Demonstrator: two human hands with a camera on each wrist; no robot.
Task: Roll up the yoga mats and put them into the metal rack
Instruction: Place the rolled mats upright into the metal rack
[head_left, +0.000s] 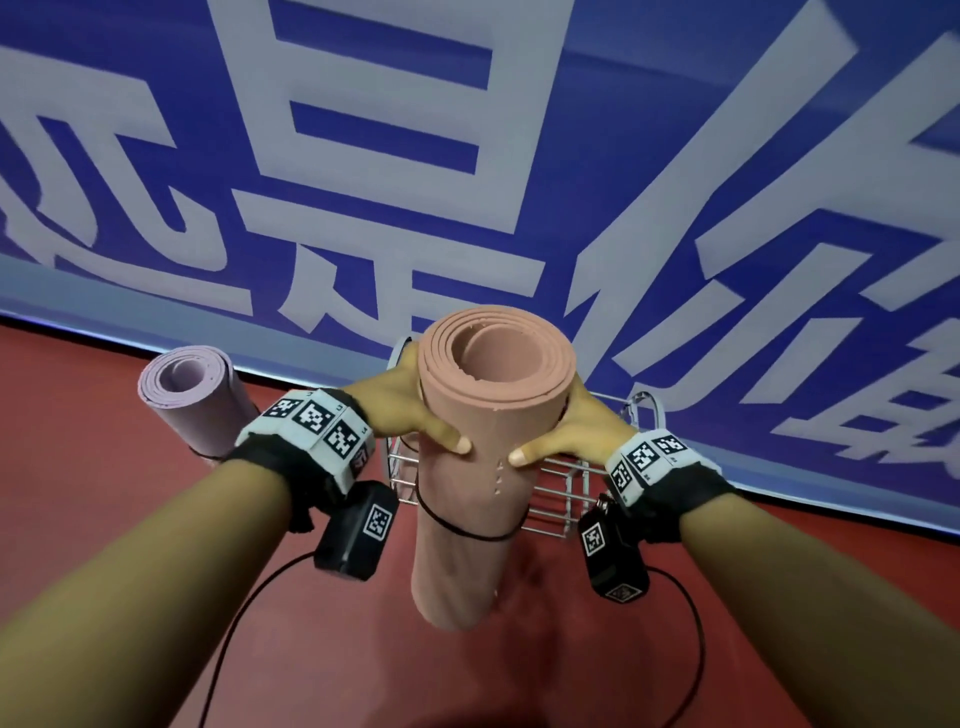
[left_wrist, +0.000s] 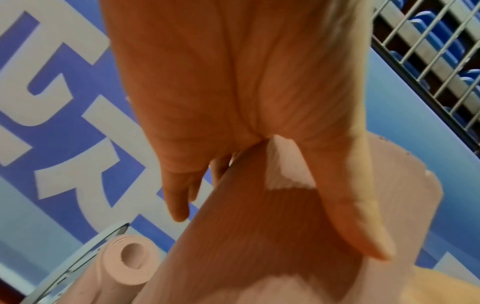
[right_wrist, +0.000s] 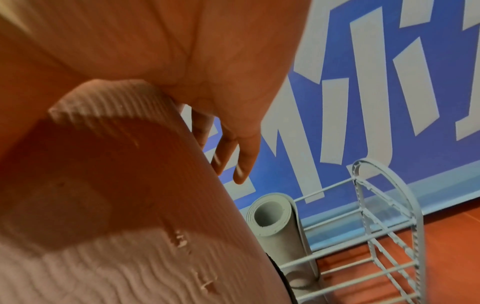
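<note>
Fingers of both hands wrap the upper part of the rolled salmon mat (head_left: 485, 452), the left hand (head_left: 400, 402) on one flank and the right hand (head_left: 566, 431) on the other, thumbs pressed to the near face and nearly meeting, the remaining fingers curving round the far side, where the wrist views show them lying loosely side by side. The roll stands upright between the palms, its spiral end just above the fingers and its lower end hanging clear of the red floor (head_left: 130, 519), so the two-sided clasp seems meant to keep it vertical and stop the layers from springing open while it is carried. A thin black band (head_left: 467, 532) circles the roll below the thumbs, which probably does most of the work of keeping it wound. Behind the fingers, partly hidden by the mat, sits the metal rack (head_left: 561, 499), its wire bars showing below the right thumb and its arched end frame beyond the right wrist; judging by this, the mat is poised in front of the rack and has not yet been lowered in. Beyond the left wrist a rolled lilac mat (head_left: 192, 400) stands on end; the left wrist view shows it beside the rack's frame, though whether it rests inside I cannot tell for certain. Farther out, a blue wall (head_left: 675, 156) with large pale characters rises from the floor.
</note>
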